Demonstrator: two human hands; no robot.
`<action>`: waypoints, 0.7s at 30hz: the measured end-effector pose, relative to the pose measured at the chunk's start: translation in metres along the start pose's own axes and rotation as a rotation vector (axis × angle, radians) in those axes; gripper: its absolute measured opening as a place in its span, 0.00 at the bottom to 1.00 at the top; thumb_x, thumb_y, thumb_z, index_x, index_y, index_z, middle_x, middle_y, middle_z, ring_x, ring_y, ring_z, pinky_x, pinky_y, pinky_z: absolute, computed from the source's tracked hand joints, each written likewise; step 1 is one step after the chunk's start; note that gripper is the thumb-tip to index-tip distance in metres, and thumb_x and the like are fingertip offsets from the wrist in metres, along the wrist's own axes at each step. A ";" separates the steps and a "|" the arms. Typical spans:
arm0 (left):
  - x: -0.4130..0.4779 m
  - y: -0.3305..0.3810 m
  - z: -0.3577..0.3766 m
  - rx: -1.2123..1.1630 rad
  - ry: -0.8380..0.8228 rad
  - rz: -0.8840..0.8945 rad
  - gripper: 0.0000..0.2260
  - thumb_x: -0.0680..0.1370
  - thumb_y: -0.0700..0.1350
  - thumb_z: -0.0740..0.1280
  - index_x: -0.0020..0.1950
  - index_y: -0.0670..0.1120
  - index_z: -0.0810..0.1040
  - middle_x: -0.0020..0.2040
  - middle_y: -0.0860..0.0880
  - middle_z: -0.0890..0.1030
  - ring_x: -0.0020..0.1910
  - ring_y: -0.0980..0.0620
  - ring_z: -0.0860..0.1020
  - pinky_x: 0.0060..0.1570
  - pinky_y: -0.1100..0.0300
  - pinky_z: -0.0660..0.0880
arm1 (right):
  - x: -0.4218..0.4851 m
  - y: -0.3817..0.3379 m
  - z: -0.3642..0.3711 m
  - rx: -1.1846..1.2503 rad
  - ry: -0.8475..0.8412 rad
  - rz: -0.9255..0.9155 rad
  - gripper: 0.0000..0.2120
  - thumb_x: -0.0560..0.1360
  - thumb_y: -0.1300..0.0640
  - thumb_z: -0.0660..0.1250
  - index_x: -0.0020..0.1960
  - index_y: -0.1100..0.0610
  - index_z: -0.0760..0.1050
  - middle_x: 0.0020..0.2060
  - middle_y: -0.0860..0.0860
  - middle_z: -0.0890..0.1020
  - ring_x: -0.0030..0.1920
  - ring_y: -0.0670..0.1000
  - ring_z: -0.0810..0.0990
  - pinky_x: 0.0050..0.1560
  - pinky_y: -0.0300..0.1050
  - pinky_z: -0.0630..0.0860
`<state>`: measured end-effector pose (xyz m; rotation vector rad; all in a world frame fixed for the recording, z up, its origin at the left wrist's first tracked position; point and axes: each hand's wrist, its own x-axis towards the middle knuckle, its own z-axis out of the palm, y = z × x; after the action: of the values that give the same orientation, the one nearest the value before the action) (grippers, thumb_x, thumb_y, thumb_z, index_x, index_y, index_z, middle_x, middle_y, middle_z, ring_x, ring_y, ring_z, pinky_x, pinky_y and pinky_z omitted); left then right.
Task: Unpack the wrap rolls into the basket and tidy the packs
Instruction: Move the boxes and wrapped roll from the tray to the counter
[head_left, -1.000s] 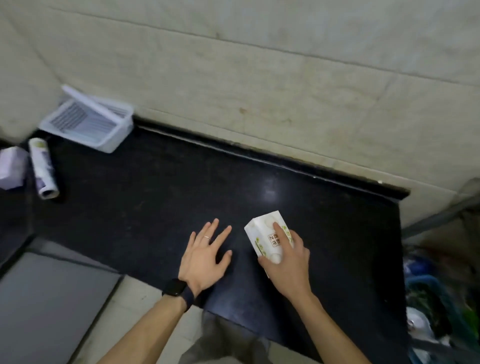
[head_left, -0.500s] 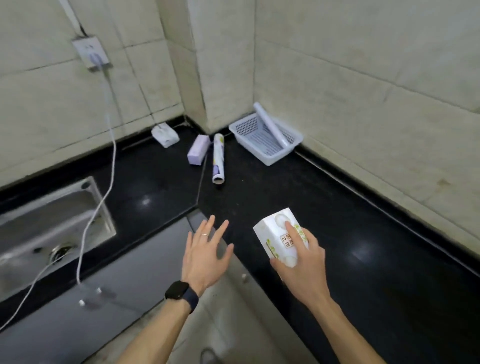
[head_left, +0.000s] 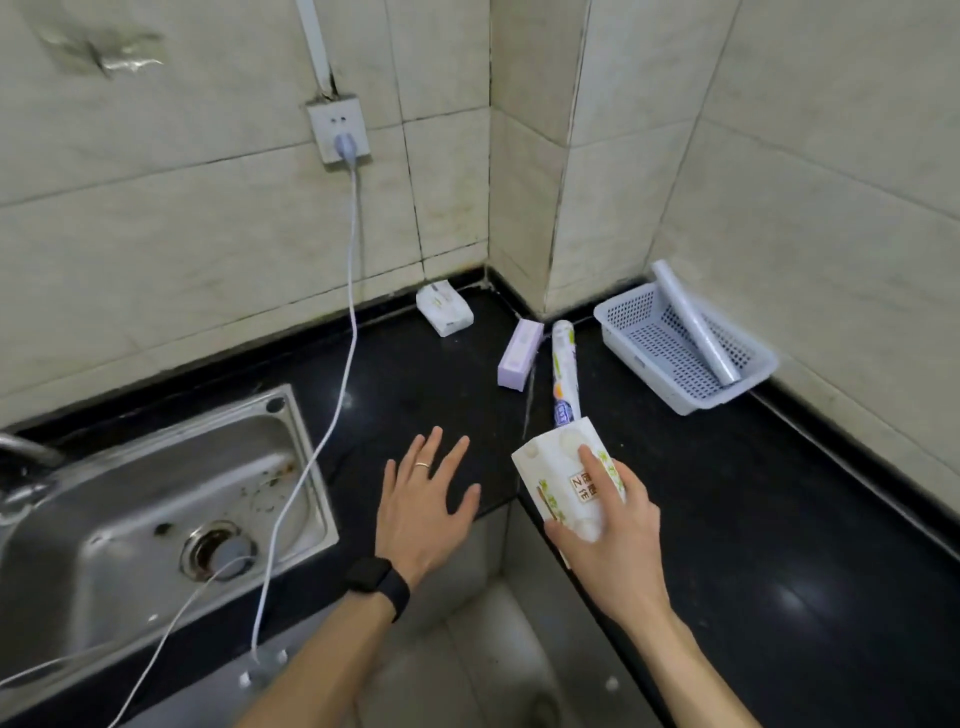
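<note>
The pack (head_left: 569, 478), a white printed carton, sits in the right hand (head_left: 613, 535), whose grip is clamped around its lower half, index finger laid along the front face; it is held in the air just off the inner corner of the black surface (head_left: 727, 509). The left hand (head_left: 421, 499) hovers beside it, grip apart, empty.

Beyond the pack a printed roll (head_left: 563, 371) lies on the surface, a lilac pack (head_left: 517, 354) just beside it, and another white pack (head_left: 444, 307) sits by the wall. The basket (head_left: 644, 358) stands in the corner with one roll (head_left: 693, 325) propped over its rim.

The risks, as I judge them: the pack is held over the gap, so a slack grip could drop it to the floor. The propped roll may tip out if the basket is jostled. The roll on the surface could trundle off. The cable (head_left: 332, 415) trails near the left hand and could snag.
</note>
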<state>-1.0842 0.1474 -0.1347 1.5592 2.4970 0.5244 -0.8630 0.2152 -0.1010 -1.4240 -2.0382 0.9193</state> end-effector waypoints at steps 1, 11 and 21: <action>0.013 -0.004 0.001 -0.004 -0.001 -0.009 0.28 0.79 0.62 0.56 0.78 0.61 0.56 0.81 0.52 0.55 0.80 0.51 0.50 0.77 0.45 0.50 | 0.013 -0.002 0.007 0.000 -0.017 0.000 0.43 0.69 0.49 0.76 0.75 0.32 0.56 0.74 0.44 0.60 0.67 0.52 0.60 0.68 0.48 0.67; 0.141 -0.042 0.013 0.028 -0.030 -0.101 0.28 0.79 0.62 0.56 0.78 0.61 0.55 0.81 0.52 0.54 0.80 0.51 0.49 0.77 0.45 0.49 | 0.160 -0.027 0.060 -0.049 -0.167 -0.031 0.42 0.70 0.47 0.74 0.77 0.36 0.55 0.75 0.45 0.58 0.74 0.54 0.56 0.73 0.53 0.64; 0.240 -0.101 0.066 0.039 -0.219 -0.272 0.30 0.79 0.62 0.57 0.80 0.58 0.51 0.81 0.51 0.50 0.80 0.50 0.45 0.77 0.44 0.47 | 0.303 -0.059 0.150 -0.162 -0.281 -0.070 0.41 0.72 0.41 0.70 0.77 0.34 0.49 0.75 0.46 0.56 0.71 0.56 0.59 0.70 0.53 0.66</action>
<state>-1.2560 0.3355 -0.2199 1.1874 2.5031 0.2526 -1.1090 0.4496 -0.1517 -1.3571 -2.4022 0.9903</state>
